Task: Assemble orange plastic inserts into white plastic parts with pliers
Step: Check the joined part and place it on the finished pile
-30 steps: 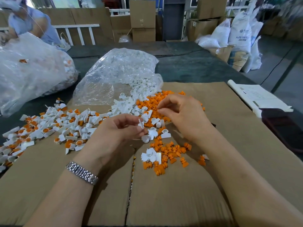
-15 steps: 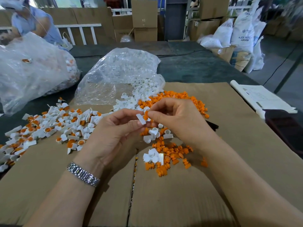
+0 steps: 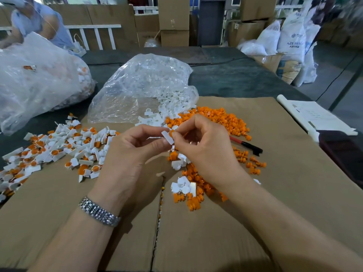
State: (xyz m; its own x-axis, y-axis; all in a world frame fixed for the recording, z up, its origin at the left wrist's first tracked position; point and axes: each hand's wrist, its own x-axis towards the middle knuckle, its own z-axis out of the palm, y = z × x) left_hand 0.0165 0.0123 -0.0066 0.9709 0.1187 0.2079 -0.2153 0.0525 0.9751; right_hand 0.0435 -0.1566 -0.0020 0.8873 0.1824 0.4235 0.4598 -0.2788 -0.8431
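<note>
head: white part (image 3: 167,137) (pinched) between hands

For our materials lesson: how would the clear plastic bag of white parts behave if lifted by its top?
The clear plastic bag would probably be floppy: its film lies crumpled and slumped. White parts have spilled from its open mouth, so more would likely pour out. Half empty, it looks fairly light.

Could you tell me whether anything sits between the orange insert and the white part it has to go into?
Nothing visible does: the right hand holds the orange insert directly against the white part pinched by the left hand.
</note>
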